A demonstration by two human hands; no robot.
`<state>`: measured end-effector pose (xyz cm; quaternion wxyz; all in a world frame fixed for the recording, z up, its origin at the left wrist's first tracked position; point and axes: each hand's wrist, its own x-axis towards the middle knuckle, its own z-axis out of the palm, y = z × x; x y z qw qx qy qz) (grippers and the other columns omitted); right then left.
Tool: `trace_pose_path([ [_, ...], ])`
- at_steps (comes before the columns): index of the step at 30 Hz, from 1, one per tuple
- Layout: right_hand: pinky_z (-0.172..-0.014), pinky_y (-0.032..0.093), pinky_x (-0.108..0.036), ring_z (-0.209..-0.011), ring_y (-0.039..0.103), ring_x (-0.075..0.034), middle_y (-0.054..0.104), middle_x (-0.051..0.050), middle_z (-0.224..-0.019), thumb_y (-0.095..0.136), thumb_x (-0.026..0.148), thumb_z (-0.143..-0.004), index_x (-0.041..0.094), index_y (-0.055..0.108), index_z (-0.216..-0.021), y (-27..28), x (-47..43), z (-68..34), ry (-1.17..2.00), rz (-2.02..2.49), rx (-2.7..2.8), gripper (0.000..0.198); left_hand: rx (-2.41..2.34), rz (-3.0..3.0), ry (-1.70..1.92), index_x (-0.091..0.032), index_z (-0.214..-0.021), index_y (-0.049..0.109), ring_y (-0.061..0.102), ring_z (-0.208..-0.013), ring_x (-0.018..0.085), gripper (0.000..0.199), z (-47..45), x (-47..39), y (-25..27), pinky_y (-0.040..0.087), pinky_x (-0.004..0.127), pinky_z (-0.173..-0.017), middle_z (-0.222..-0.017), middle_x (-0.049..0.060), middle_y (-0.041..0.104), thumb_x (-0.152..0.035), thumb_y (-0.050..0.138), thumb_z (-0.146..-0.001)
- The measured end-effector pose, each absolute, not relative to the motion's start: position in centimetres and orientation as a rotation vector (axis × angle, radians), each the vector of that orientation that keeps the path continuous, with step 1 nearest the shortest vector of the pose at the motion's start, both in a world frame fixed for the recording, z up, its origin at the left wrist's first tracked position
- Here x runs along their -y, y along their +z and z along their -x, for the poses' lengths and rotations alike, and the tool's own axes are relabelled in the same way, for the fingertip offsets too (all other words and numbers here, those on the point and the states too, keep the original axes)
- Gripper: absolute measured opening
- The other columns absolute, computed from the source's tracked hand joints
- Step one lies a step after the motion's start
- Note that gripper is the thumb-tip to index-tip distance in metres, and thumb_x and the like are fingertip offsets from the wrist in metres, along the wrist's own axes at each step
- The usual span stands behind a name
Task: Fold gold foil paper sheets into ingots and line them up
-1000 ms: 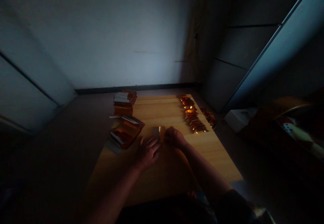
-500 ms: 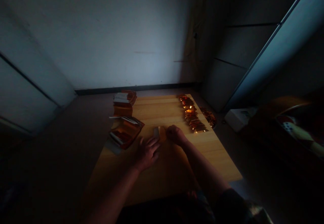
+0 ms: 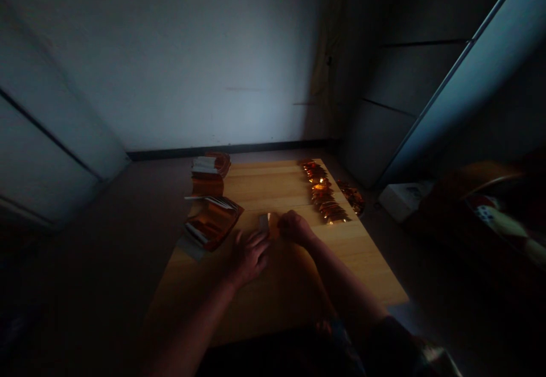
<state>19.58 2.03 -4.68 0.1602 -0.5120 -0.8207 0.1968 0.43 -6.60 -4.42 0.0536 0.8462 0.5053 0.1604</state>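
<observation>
A small sheet of gold foil paper (image 3: 273,227), pale on one side, lies between my hands, partly curled over. My left hand (image 3: 251,253) rests on its left part with fingers spread and laid flat. My right hand (image 3: 294,227) is closed at the sheet's right edge; its fingertips are dark and hard to make out. To the left lies a loose stack of copper-gold foil sheets (image 3: 213,222) with pale edges. A row of folded shiny foil pieces (image 3: 323,192) runs along the table's right side.
More foil sheets (image 3: 207,185) and a pale-edged bundle (image 3: 211,164) sit at the far left of the wooden table (image 3: 264,183). Beyond its right edge is a heap of shiny foil pieces (image 3: 352,196). A white box (image 3: 401,199) stands on the floor, near cabinets.
My right hand has shifted slightly left along the foil sheet. My left hand stays almost where it was.
</observation>
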Motion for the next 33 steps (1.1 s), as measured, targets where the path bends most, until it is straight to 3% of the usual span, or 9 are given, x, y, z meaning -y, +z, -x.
trace_pose_path([
  [4, -0.079, 0.04, -0.025, -0.098, 0.052, -0.016, 0.06, -0.005, -0.115, 0.046, 0.023, -0.092, 0.023, 0.067, -0.099, -4.0, -1.2, -19.4, 0.393, 1.333, 2.488, 0.021, -1.573, -2.544, 0.564, -0.028, -0.101, 0.063, 0.052, -0.117, 0.025, 0.024, -0.6, 6.1, -4.2, 0.019, 0.062, -0.106, -0.121, 0.003, 0.064, -0.021, 0.051, -0.081],
  [9, -0.078, 0.037, -0.034, -0.098, 0.048, -0.022, 0.064, -0.008, -0.103, 0.042, 0.024, -0.093, 0.022, 0.065, -0.096, -2.9, 0.8, -18.6, 0.16, 1.377, 2.641, 0.023, -1.748, -2.578, 0.701, -0.023, -0.079, 0.065, 0.057, -0.107, 0.024, 0.018, -0.8, 5.2, -3.9, 0.021, 0.06, -0.105, -0.108, 0.004, 0.069, -0.023, 0.048, -0.085],
  [13, -0.081, 0.034, -0.037, -0.098, 0.047, -0.024, 0.064, -0.01, -0.098, 0.044, 0.024, -0.092, 0.019, 0.067, -0.091, -2.7, 2.0, -18.0, 0.097, 1.373, 2.658, 0.023, -1.965, -2.523, 0.682, -0.022, -0.081, 0.067, 0.057, -0.099, 0.026, 0.02, -1.0, 4.5, -4.2, 0.028, 0.055, -0.1, -0.106, 0.008, 0.068, -0.023, 0.047, -0.085],
  [21, -0.078, 0.034, -0.029, -0.09, 0.049, -0.018, 0.062, -0.005, -0.098, 0.05, 0.027, -0.092, 0.022, 0.068, -0.092, -4.0, 1.8, -19.0, 0.209, 1.352, 2.559, 0.019, -2.043, -2.513, 0.607, -0.022, -0.08, 0.066, 0.054, -0.09, 0.024, 0.021, -1.3, 3.5, -4.8, 0.037, 0.04, -0.078, -0.088, 0.008, 0.065, -0.021, 0.046, -0.085],
  [29, -0.076, 0.032, -0.029, -0.092, 0.047, -0.019, 0.062, -0.004, -0.101, 0.048, 0.035, -0.094, 0.025, 0.066, -0.095, -3.6, 1.2, -20.3, 0.136, 1.313, 2.621, 0.021, -1.909, -2.567, 0.581, -0.021, -0.077, 0.064, 0.053, -0.082, 0.022, 0.024, -1.5, 3.1, -5.1, 0.039, 0.035, -0.073, -0.079, 0.007, 0.062, -0.012, 0.043, -0.085],
  [33, -0.077, 0.031, -0.03, -0.091, 0.047, -0.019, 0.062, -0.005, -0.098, 0.044, 0.034, -0.095, 0.024, 0.065, -0.094, -4.1, 0.9, -20.5, 0.06, 1.215, 2.676, 0.023, -1.917, -2.612, 0.574, -0.02, -0.074, 0.062, 0.053, -0.084, 0.022, 0.02, -1.8, 3.6, -5.2, 0.039, 0.036, -0.074, -0.08, 0.008, 0.061, -0.02, 0.046, -0.085],
])
